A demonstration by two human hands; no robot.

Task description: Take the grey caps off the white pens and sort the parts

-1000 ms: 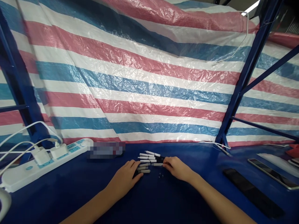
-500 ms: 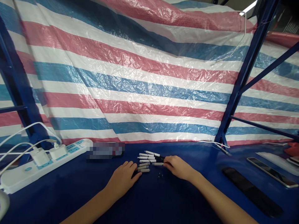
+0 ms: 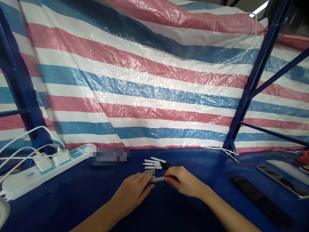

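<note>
My right hand (image 3: 184, 182) pinches the right end of a grey pen barrel (image 3: 158, 179), which lies roughly level above the blue table. My left hand (image 3: 135, 190) is at the barrel's other end, fingers stretched out and thumb apart; whether its fingertips touch the barrel I cannot tell. Just beyond the hands are several white pen barrels (image 3: 154, 163) with black pieces (image 3: 169, 165) at their right ends. Another grey barrel (image 3: 149, 171) rests beside them, partly covered by my left fingers. Tiny dark parts (image 3: 164, 184) sit near my right fingertips.
At the left lies a white power strip (image 3: 48, 170) with plugs and cables. A blurred-out item (image 3: 109, 156) is behind my left hand. To the right are a long black case (image 3: 262, 201) and a phone (image 3: 282, 181). Striped sheeting (image 3: 145, 96) hangs behind the table.
My right hand has come nearer and slightly left, now with a grey barrel in its fingers. My left hand has moved right, over the grey barrels.
</note>
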